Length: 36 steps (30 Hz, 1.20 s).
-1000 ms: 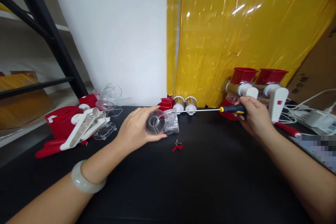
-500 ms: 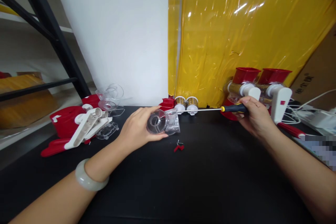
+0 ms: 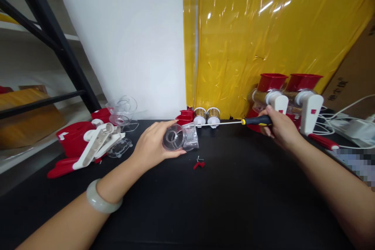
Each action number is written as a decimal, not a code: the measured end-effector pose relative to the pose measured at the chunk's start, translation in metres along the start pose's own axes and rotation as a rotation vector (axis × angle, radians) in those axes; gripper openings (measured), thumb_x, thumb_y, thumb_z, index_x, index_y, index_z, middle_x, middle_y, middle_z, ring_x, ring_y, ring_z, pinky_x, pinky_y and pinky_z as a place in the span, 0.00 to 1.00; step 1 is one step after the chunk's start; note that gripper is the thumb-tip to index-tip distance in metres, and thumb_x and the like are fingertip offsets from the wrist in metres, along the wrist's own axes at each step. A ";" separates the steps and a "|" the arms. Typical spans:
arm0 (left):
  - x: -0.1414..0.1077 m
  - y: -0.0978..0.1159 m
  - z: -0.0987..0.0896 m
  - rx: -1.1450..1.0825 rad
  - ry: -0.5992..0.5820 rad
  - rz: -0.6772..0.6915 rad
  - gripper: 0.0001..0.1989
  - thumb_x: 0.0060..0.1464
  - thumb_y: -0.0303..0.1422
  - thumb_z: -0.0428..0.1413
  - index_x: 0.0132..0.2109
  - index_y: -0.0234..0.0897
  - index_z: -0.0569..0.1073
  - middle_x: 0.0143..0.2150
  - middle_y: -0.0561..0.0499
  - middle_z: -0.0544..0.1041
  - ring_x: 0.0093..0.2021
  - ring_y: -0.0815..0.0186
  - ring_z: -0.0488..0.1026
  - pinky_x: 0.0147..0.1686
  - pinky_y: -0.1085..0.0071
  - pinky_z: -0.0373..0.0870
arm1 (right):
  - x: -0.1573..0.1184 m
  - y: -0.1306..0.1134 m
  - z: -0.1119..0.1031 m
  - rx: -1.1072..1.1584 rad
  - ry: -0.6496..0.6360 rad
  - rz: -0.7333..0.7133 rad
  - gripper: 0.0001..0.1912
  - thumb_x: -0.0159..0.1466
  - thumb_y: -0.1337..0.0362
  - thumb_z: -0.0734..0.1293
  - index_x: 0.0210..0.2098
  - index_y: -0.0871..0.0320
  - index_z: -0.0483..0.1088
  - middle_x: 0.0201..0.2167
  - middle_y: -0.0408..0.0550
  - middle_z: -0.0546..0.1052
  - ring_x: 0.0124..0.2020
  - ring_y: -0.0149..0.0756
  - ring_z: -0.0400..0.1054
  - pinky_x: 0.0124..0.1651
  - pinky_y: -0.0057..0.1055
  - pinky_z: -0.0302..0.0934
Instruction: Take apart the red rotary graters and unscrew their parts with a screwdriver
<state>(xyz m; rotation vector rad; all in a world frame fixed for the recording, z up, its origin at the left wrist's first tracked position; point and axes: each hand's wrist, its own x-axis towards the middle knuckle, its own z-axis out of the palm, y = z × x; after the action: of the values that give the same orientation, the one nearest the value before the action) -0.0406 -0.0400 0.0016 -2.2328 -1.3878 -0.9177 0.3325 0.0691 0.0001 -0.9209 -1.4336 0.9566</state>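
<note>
My left hand (image 3: pixel 150 145) grips a clear plastic housing (image 3: pixel 191 136), its round open end turned toward me. In my right hand (image 3: pixel 281 127) is the black and yellow handle of a screwdriver (image 3: pixel 257 120). Its long metal shaft points left, and the tip is at the upper edge of the housing; whether it touches a screw is too small to tell. Small red pieces (image 3: pixel 199 165) and screws (image 3: pixel 200 159) lie on the black table (image 3: pixel 187 211) below the housing. Behind it stand two metal drums (image 3: pixel 213 116) with white ends and a red part (image 3: pixel 185 117).
At the left are a red base (image 3: pixel 74 138), white crank arms (image 3: pixel 95 146) and clear parts (image 3: pixel 120 115). Two assembled red and white graters (image 3: pixel 312 109) stand at the right, near white cables (image 3: pixel 325 125). A black shelf frame (image 3: pixel 67 54) rises at the left.
The view has shifted slightly. My right hand and the screwdriver have moved a little left, nearer the clear housing. Both hands keep their hold.
</note>
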 end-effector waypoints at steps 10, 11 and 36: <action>-0.001 -0.001 0.002 -0.013 0.005 -0.019 0.38 0.44 0.49 0.66 0.59 0.41 0.63 0.50 0.45 0.76 0.49 0.55 0.74 0.48 0.56 0.71 | 0.003 0.000 0.005 0.344 -0.037 0.007 0.14 0.51 0.60 0.76 0.32 0.54 0.69 0.24 0.38 0.69 0.24 0.28 0.65 0.28 0.25 0.60; -0.001 0.000 0.002 -0.011 0.006 -0.013 0.38 0.44 0.49 0.66 0.59 0.41 0.63 0.50 0.45 0.76 0.49 0.54 0.74 0.48 0.56 0.71 | 0.002 0.000 0.005 0.350 -0.039 0.011 0.13 0.50 0.61 0.76 0.31 0.54 0.69 0.24 0.38 0.69 0.25 0.28 0.65 0.28 0.25 0.61; 0.001 -0.003 -0.002 0.084 0.033 0.047 0.37 0.46 0.48 0.65 0.59 0.41 0.64 0.51 0.44 0.77 0.49 0.53 0.75 0.48 0.56 0.72 | 0.010 0.019 -0.001 0.017 -0.095 -0.030 0.20 0.58 0.45 0.69 0.27 0.56 0.68 0.14 0.38 0.64 0.17 0.27 0.56 0.21 0.24 0.53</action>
<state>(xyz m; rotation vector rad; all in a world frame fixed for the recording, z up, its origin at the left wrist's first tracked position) -0.0438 -0.0395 0.0033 -2.1685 -1.3286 -0.8606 0.3331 0.0856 -0.0135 -0.8484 -1.5129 0.9998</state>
